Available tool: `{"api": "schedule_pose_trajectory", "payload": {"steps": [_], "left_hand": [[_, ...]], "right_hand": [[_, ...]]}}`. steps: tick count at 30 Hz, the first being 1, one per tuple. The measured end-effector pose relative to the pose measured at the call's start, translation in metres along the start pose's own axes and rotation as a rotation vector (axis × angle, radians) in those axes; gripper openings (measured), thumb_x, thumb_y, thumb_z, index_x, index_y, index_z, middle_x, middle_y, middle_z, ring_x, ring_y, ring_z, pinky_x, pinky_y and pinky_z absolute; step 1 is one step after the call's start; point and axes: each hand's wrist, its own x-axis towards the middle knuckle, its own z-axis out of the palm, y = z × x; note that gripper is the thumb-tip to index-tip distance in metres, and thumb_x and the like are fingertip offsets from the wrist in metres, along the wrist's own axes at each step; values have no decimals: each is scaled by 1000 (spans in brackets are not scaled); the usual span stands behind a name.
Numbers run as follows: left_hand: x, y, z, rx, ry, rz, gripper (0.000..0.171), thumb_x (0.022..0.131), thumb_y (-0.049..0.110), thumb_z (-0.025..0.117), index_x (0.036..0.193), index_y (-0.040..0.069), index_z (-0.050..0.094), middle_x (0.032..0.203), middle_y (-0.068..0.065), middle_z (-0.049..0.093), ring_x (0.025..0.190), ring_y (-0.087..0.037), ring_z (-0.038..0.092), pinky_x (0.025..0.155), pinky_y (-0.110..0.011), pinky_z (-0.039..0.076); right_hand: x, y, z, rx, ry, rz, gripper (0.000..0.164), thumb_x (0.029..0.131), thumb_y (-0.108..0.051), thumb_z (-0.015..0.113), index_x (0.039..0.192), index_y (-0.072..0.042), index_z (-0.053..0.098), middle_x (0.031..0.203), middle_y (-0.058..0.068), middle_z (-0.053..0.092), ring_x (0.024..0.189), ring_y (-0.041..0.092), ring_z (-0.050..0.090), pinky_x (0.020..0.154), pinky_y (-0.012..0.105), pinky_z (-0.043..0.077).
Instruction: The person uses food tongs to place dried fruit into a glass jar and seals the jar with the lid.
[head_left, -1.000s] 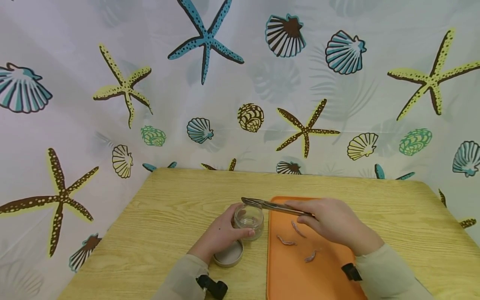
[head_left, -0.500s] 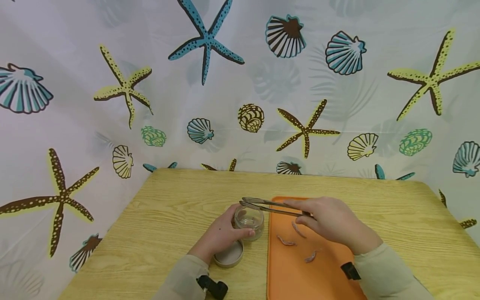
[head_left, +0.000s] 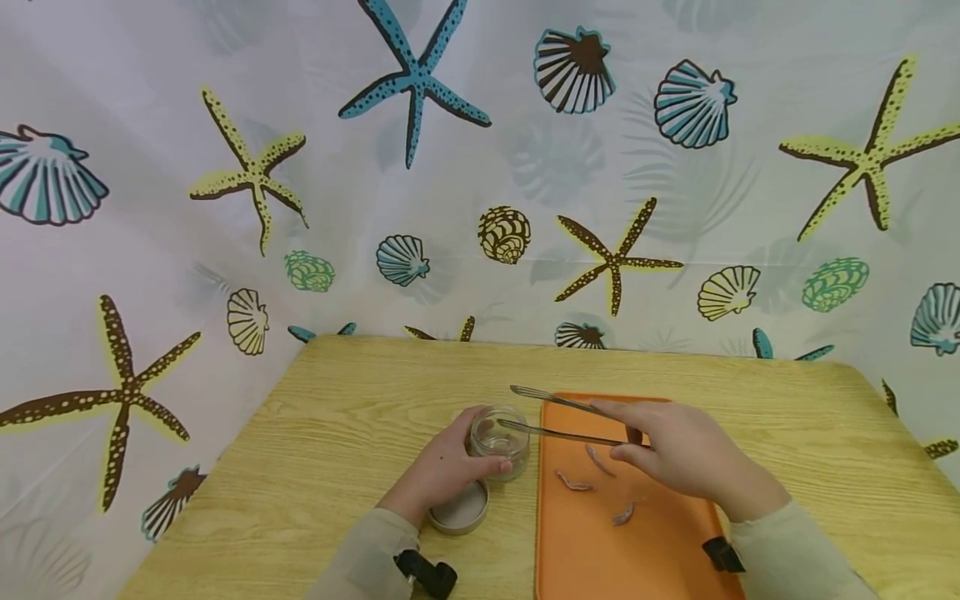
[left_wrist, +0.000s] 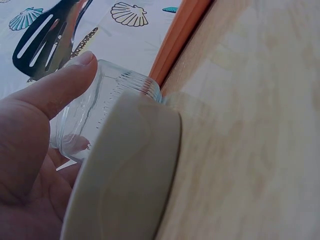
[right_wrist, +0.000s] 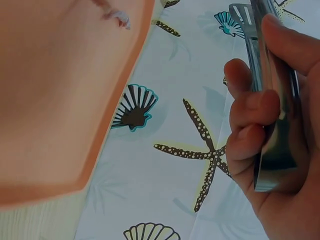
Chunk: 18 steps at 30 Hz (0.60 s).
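Observation:
My left hand (head_left: 442,467) holds a clear glass jar (head_left: 519,454), its thumb across the near side and fingers around the far side. The jar stands upright with its mouth uncovered, and I see nothing inside it. A round lid (head_left: 459,510) lies on the table below the left hand; its pale side fills the front of the left wrist view. My right hand (head_left: 686,442) grips metal tongs (head_left: 577,436) with slotted ends (left_wrist: 47,45). The tong arms are spread wide, one tip over the jar's mouth and the other beyond it, with nothing between them.
An orange tray (head_left: 585,554) lies right of the jar, under the right hand. Several small greyish, slightly curved pieces (head_left: 573,483), like dried fish, lie on it. Behind the wood-grain table (head_left: 390,367) hangs a curtain (head_left: 450,192) printed with starfish and shells.
The tongs were nearly closed over the jar and have spread apart. My right hand has moved slightly right. The left hand and jar stay in place.

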Motion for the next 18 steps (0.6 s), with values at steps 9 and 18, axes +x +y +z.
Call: {"api": "schedule_pose_trajectory", "payload": {"steps": [9, 18], "left_hand": [[-1, -1, 0, -2, 3, 8, 99, 80, 59, 81, 159, 24, 33, 152, -3, 48, 141, -32, 42, 109, -59, 34], [-2, 2, 0, 10, 9, 15, 98, 81, 57, 81, 159, 23, 33, 152, -4, 49, 137, -32, 46, 107, -58, 36]], "right_hand": [[-14, 11, -1, 55, -22, 72, 64, 98, -40, 68, 156, -32, 43, 77, -18, 50, 52, 3, 39, 50, 27, 37], [-32, 25, -2, 62, -65, 119, 59, 99, -44, 65, 153, -30, 47, 79, -16, 51, 57, 3, 42, 53, 27, 39]]}}
